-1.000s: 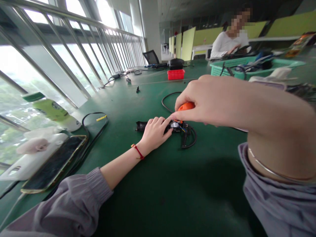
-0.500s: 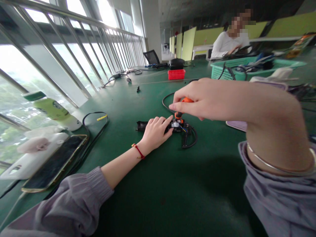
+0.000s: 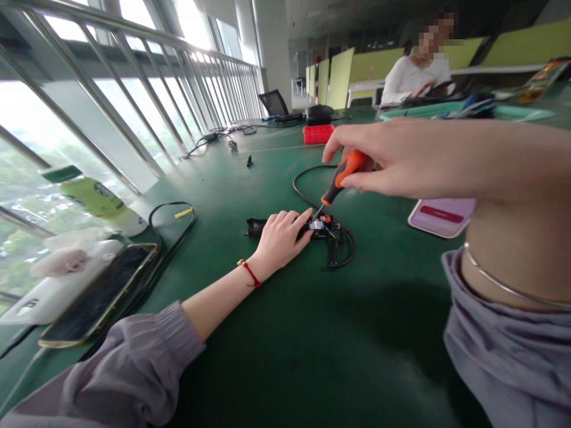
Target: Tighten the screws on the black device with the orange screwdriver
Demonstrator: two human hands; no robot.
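A black tubular device (image 3: 256,227) lies on the green table, its right part opened up with coloured wires and a silvery block showing. My left hand (image 3: 282,238) rests over its middle, fingers closed around it and pressing it down. In my right hand (image 3: 379,156) is a screwdriver (image 3: 349,169) with an orange and dark grey handle, held tilted between thumb and fingers. Its thin shaft slants down to the opened part beside my left fingertips; the tip itself is hard to make out. A black cable (image 3: 304,192) loops behind the device.
Leftward lie a dark-screened phone (image 3: 100,297), a black cable with a yellow tag (image 3: 184,213) and a green-capped bottle (image 3: 98,199). A red basket (image 3: 318,134), a small black piece (image 3: 249,161) and a green basket (image 3: 423,111) stand farther back. A purple phone (image 3: 439,217) lies under my right wrist. Across the table sits a person (image 3: 414,80).
My right hand has risen and moved slightly right, and the screwdriver has gone from nearly upright to tilted, showing its shaft. My left hand and the device have stayed in place.
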